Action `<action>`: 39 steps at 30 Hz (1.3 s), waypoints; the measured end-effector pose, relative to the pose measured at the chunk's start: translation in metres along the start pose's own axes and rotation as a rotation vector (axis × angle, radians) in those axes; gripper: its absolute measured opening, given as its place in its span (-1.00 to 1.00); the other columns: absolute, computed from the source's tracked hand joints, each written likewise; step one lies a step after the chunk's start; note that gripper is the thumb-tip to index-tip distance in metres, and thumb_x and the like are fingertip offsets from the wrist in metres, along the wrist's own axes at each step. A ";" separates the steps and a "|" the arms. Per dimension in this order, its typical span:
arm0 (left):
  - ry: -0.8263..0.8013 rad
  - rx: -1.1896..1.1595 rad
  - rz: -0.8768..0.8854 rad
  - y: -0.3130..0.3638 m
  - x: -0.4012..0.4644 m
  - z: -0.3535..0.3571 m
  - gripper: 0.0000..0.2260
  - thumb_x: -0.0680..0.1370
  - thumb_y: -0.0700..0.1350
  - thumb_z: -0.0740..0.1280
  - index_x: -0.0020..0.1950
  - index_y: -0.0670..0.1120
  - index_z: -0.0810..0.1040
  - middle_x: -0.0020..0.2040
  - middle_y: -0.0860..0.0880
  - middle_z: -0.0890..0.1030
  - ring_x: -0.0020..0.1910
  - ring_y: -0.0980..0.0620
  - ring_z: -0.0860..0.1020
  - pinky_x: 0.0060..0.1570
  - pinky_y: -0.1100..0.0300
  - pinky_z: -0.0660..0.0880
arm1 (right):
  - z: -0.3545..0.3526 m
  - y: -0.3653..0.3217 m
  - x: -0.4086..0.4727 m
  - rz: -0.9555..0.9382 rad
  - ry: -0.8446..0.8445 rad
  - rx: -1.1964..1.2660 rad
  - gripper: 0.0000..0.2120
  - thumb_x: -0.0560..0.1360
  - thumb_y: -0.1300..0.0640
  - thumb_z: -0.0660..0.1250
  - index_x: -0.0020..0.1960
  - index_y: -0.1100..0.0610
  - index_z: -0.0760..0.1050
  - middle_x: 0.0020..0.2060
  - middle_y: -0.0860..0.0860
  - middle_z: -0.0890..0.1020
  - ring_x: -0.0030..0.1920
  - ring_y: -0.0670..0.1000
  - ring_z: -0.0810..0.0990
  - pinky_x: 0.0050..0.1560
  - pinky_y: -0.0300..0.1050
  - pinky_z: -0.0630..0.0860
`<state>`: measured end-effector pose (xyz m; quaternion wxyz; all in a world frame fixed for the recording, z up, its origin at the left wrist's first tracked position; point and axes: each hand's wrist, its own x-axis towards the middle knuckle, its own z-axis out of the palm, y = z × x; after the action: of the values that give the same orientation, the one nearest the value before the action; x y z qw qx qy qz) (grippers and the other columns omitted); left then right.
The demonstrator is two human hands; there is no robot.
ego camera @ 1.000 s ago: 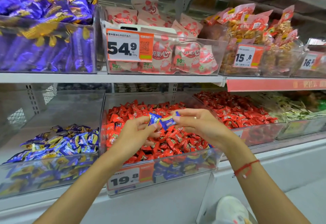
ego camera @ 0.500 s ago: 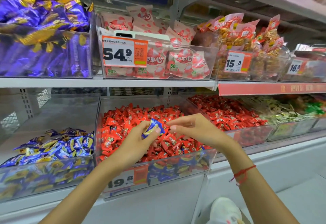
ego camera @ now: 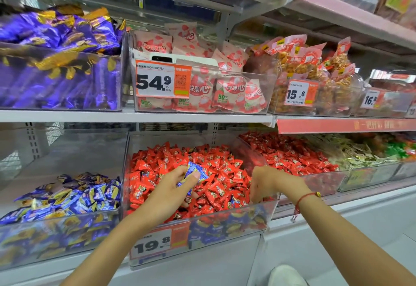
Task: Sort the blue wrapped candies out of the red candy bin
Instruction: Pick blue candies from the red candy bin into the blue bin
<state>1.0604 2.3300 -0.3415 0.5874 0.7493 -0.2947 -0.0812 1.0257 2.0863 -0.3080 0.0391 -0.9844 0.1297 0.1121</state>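
A clear bin (ego camera: 269,212) on the lower shelf is heaped with red wrapped candies (ego camera: 216,168); blue wrappers show through its front wall near the bottom. My left hand (ego camera: 171,192) is over the red heap and pinches blue wrapped candies (ego camera: 194,173) between thumb and fingers. My right hand (ego camera: 267,183) reaches down into the right side of the same bin, fingers curled among the red candies; what they touch is hidden. To the left stands a clear bin holding blue wrapped candies (ego camera: 74,195).
A second red candy bin (ego camera: 292,155) sits to the right, then bins of pale and green sweets (ego camera: 360,157). The upper shelf holds purple packs (ego camera: 56,60), pink snack bags (ego camera: 202,83) and orange snack packs (ego camera: 315,71). Price tags hang on the bin fronts. A white shoe (ego camera: 286,275) shows below.
My right hand let go of the blue candy it shared with the left and dropped into the right side of the red bin. The left hand kept the blue candies.
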 end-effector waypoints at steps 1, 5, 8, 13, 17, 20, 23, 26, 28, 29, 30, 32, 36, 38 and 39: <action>-0.001 -0.004 -0.004 -0.001 -0.001 -0.001 -0.84 0.63 0.01 0.18 0.08 -0.01 0.51 0.04 0.10 0.59 -0.26 0.23 0.61 -0.29 0.32 0.53 | 0.000 0.002 0.000 -0.047 -0.021 0.088 -0.97 0.37 0.22 0.46 -0.20 0.16 0.66 -0.26 0.01 0.68 -0.26 -0.06 0.63 -0.29 -0.19 0.55; 0.004 -0.024 -0.018 -0.004 -0.001 -0.001 -0.88 0.63 0.00 0.19 0.05 0.04 0.50 0.03 0.09 0.60 -0.26 0.22 0.61 -0.31 0.33 0.52 | 0.002 0.008 -0.006 -0.135 -0.010 0.245 -0.83 0.39 0.26 0.47 -0.22 -0.02 0.68 -0.43 -0.18 0.61 -0.46 -0.24 0.49 -0.41 -0.40 0.41; 0.002 -0.052 -0.034 -0.003 0.001 0.001 -0.88 0.63 0.00 0.20 0.04 0.02 0.51 0.02 0.07 0.60 -0.26 0.24 0.61 -0.32 0.33 0.52 | 0.005 0.008 -0.009 -0.174 0.065 0.373 -0.78 0.38 0.28 0.49 -0.29 -0.03 0.63 -0.46 -0.11 0.65 -0.38 -0.18 0.56 -0.27 -0.28 0.52; 0.006 -0.143 -0.063 -0.002 0.005 0.006 -0.80 0.62 0.05 0.19 0.06 -0.02 0.52 0.13 0.06 0.61 0.00 0.22 0.62 -0.14 0.29 0.58 | 0.000 -0.017 -0.026 -0.243 0.438 1.099 -0.94 0.40 0.22 0.51 -0.16 0.10 0.65 -0.35 -0.03 0.70 -0.30 -0.13 0.64 -0.24 -0.32 0.54; 0.086 -0.302 -0.091 0.001 0.005 0.014 -0.75 0.61 0.04 0.19 0.19 -0.06 0.46 0.21 0.00 0.56 0.04 0.14 0.64 -0.14 0.24 0.60 | 0.012 -0.059 -0.036 -0.202 0.370 1.422 -0.90 0.41 0.23 0.49 -0.08 0.16 0.63 -0.23 0.08 0.70 -0.24 -0.07 0.66 -0.22 -0.34 0.57; 0.118 -0.457 -0.138 0.006 0.002 0.018 -0.77 0.63 -0.03 0.19 0.23 -0.09 0.43 0.12 -0.04 0.62 -0.06 0.10 0.68 -0.24 0.25 0.61 | 0.025 -0.082 -0.038 -0.193 0.334 1.588 -0.91 0.41 0.25 0.48 -0.09 0.17 0.62 -0.28 0.07 0.69 -0.26 -0.06 0.67 -0.24 -0.34 0.55; 0.173 -0.293 -0.068 0.003 0.000 0.019 -0.81 0.63 -0.03 0.19 0.17 -0.05 0.50 0.01 0.01 0.66 -0.14 0.17 0.67 -0.41 0.29 0.54 | 0.035 -0.092 -0.036 -0.208 0.378 1.512 -0.91 0.41 0.30 0.48 -0.12 0.19 0.61 -0.38 0.05 0.68 -0.32 -0.04 0.66 -0.18 -0.24 0.60; 0.243 -0.128 0.039 -0.005 -0.001 0.014 -0.88 0.61 -0.04 0.24 0.08 -0.01 0.54 -0.10 0.06 0.68 -0.20 0.14 0.67 -0.53 0.29 0.41 | 0.029 -0.088 -0.038 -0.260 0.355 1.326 -0.86 0.37 0.29 0.50 -0.09 0.17 0.63 -0.35 0.01 0.68 -0.30 -0.10 0.64 -0.17 -0.26 0.59; 0.274 -0.056 0.050 -0.010 0.000 0.008 -0.91 0.60 -0.03 0.26 0.02 0.00 0.52 -0.14 0.06 0.66 -0.23 0.16 0.65 -0.46 0.25 0.40 | 0.018 -0.072 -0.034 -0.277 0.367 1.159 -0.83 0.36 0.24 0.53 -0.06 0.12 0.65 -0.26 0.02 0.71 -0.25 -0.11 0.65 -0.18 -0.28 0.58; 0.271 -0.021 0.036 -0.014 0.000 0.005 -0.90 0.60 -0.01 0.26 0.01 -0.01 0.51 -0.15 0.05 0.65 -0.25 0.18 0.64 -0.41 0.22 0.40 | 0.013 -0.061 -0.030 -0.261 0.418 1.032 -0.85 0.36 0.20 0.54 -0.08 0.08 0.66 -0.24 0.01 0.71 -0.22 -0.10 0.66 -0.13 -0.24 0.59; 0.253 0.008 0.020 -0.017 0.000 0.002 -0.87 0.60 0.01 0.26 0.02 -0.03 0.50 -0.15 0.03 0.65 -0.25 0.18 0.63 -0.39 0.18 0.41 | 0.008 -0.048 -0.025 -0.239 0.480 0.864 -0.88 0.36 0.17 0.54 -0.12 0.05 0.67 -0.25 -0.02 0.71 -0.21 -0.11 0.66 -0.09 -0.22 0.59; 0.183 0.057 0.007 -0.020 0.000 -0.001 -0.76 0.59 0.04 0.25 0.08 -0.12 0.48 -0.12 -0.04 0.64 -0.21 0.14 0.64 -0.36 0.09 0.43 | 0.002 -0.026 -0.013 -0.229 0.487 0.509 -0.95 0.38 0.16 0.52 -0.18 0.03 0.69 -0.26 -0.10 0.70 -0.21 -0.16 0.64 -0.05 -0.21 0.58; 0.083 0.103 0.040 -0.016 0.001 0.001 -0.73 0.60 0.07 0.22 0.12 -0.12 0.45 -0.03 -0.01 0.62 -0.15 0.16 0.64 -0.31 0.09 0.55 | 0.009 -0.014 0.007 -0.192 0.108 -0.049 -0.82 0.39 0.03 0.48 -0.01 -0.02 0.69 -0.03 -0.09 0.69 0.01 -0.06 0.63 0.03 -0.14 0.53; 0.069 0.161 0.067 -0.012 0.000 0.000 -0.69 0.57 0.19 0.20 0.05 -0.04 0.44 -0.08 -0.02 0.62 -0.16 0.05 0.64 -0.23 -0.04 0.59 | 0.016 -0.019 0.016 -0.163 0.076 -0.207 -0.73 0.41 0.02 0.46 0.11 -0.03 0.64 0.10 -0.05 0.64 0.13 0.02 0.58 0.02 -0.15 0.46; 0.072 0.253 0.086 -0.010 -0.001 -0.001 -0.64 0.53 0.29 0.17 -0.02 0.00 0.42 -0.14 -0.07 0.60 -0.20 -0.04 0.61 -0.22 -0.09 0.56 | 0.019 -0.023 0.019 -0.177 0.094 -0.261 -0.75 0.42 0.04 0.45 0.10 -0.01 0.64 0.10 -0.04 0.64 0.14 0.04 0.57 -0.02 -0.15 0.44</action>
<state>1.0633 2.3329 -0.3513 0.5013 0.8065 -0.3132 0.0091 1.0454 2.1055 -0.3297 -0.0853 -0.9929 0.0285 0.0778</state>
